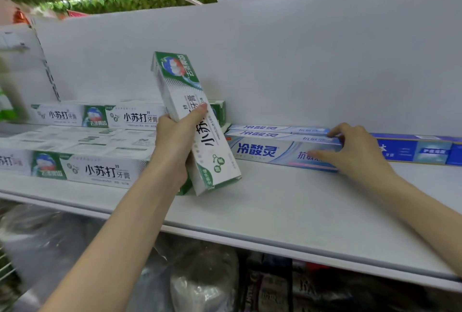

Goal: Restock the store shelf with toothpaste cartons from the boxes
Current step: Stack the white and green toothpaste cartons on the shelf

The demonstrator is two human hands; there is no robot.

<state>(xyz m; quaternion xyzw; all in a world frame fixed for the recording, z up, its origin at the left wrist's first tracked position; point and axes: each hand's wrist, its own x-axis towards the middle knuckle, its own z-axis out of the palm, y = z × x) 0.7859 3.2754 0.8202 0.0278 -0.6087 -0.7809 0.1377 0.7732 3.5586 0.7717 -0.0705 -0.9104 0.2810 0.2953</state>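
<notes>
My left hand grips a green-and-white toothpaste carton, held tilted nearly upright, its lower end close to the white shelf. Left of it lie rows of the same green-and-white cartons, flat on the shelf, with more behind. My right hand grips the right end of a pale blue-and-white carton, thumb on its front face and fingers curled over its top. A second pale blue carton lies behind it.
A darker blue carton lies on the shelf right of my right hand. The white back panel rises behind the cartons. Below the shelf edge are plastic-wrapped goods. Bare shelf surface lies in front of the blue cartons.
</notes>
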